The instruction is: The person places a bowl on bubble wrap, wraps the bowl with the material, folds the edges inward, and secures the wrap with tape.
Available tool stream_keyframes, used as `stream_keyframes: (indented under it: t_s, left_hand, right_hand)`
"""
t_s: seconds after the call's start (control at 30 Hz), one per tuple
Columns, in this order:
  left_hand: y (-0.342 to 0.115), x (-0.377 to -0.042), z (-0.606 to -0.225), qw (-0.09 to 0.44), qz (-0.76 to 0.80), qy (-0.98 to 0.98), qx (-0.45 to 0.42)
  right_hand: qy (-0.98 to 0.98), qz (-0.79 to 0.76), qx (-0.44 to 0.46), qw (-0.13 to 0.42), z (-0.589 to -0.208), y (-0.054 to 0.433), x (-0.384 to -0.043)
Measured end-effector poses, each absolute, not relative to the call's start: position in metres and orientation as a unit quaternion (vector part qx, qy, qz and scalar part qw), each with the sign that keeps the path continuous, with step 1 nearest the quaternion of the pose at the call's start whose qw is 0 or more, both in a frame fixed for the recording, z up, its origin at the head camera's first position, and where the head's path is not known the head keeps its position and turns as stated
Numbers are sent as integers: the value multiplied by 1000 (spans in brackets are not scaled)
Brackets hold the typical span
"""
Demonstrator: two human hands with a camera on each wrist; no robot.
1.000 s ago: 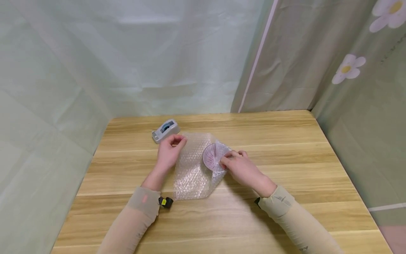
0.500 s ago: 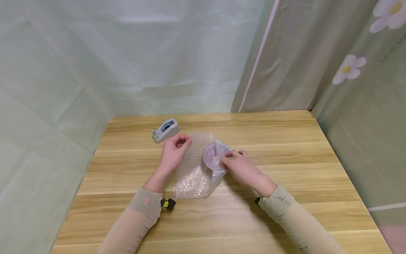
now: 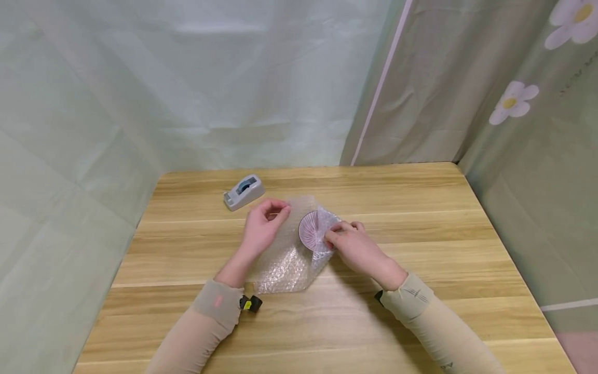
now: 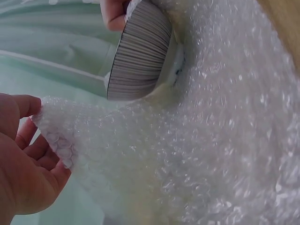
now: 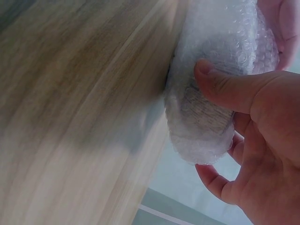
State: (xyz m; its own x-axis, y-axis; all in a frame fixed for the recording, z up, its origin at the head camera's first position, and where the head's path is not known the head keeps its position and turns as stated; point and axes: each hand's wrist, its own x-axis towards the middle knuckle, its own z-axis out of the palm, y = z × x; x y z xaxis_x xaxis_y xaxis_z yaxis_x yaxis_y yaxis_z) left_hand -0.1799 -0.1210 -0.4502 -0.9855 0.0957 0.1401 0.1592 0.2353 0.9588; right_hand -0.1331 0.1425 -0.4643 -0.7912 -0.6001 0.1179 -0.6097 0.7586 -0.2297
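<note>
- Head view: bubble wrap point(image 3: 285, 265) lies spread on the wood-grain tabletop point(image 3: 397, 332), between the left hand point(image 3: 262, 226) and the right hand point(image 3: 357, 249).
- Head view: the ribbed bowl point(image 3: 308, 231) sits on the right-hand part of the bubble wrap, nearer the right hand. A folded flap covers the bowl's right side; its left side is exposed.
- Head view: the left hand pinches the far left edge of the bubble wrap, apart from the bowl. The right hand grips the flap at the bowl's right side.
- Head view: the grey tape dispenser point(image 3: 244, 192) rests just beyond the left hand. A pale curtain point(image 3: 261, 83) hangs behind the tabletop.
- Left wrist view: the left hand holds the bubble wrap edge between thumb and fingers; this edge is raised. The bowl, dark rim and ribbed wall visible, is positioned between this edge and the right hand, which shows only in part.
- Right wrist view: the right hand's thumb lies on the bubble wrap over the bowl, fingers on the opposite side, clasping both layers together. Ribs show faintly through the film. Part of the left hand appears behind the bubble wrap.
</note>
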Motion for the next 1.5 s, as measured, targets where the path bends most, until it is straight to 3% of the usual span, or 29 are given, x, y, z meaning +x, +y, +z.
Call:
stream_keyframes:
  t_s: [0.87,1.5]
  left_hand:
    - [-106,-168,-449,13,-620,-772,-138]
    - [-97,-156,-452,-41,-600,-779,-178]
  right_hand:
    - [-936,132,324,27,-464,142,-132]
    - [-939,135,317,15,-462,140,-132]
